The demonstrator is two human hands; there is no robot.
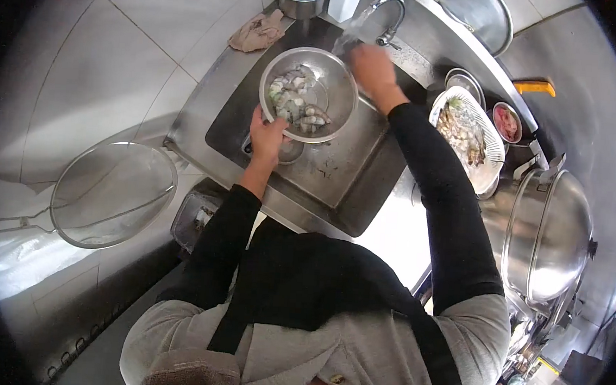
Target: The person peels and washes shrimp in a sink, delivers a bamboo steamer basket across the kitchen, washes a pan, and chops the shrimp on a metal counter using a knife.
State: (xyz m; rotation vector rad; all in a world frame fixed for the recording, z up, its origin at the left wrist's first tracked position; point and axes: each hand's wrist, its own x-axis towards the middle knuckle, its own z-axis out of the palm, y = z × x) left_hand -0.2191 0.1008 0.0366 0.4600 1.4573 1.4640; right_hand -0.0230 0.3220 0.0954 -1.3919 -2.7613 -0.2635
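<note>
Kitchen sink (308, 192), with bowl (334, 73) above it. Left hand (267, 137) grasps the bowl's edge; right hand (374, 68), blurred above the sink, cannot be read as clenched or released. Bowl probably light, stiff, slippery when wet, best held by its rim; seafood (292, 98) inside likely soft.

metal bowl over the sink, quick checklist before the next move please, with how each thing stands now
1. Metal bowl held: ok, the left hand grips its near rim.
2. Seafood inside the rim: ok, heaped toward the bowl's left side.
3. Water running: ok, a stream comes from the tap.
4. Right hand free: cannot tell, it is blurred beside the bowl, near the stream.
5. Sink floor clean: not ok, dark bits lie on it.
</note>
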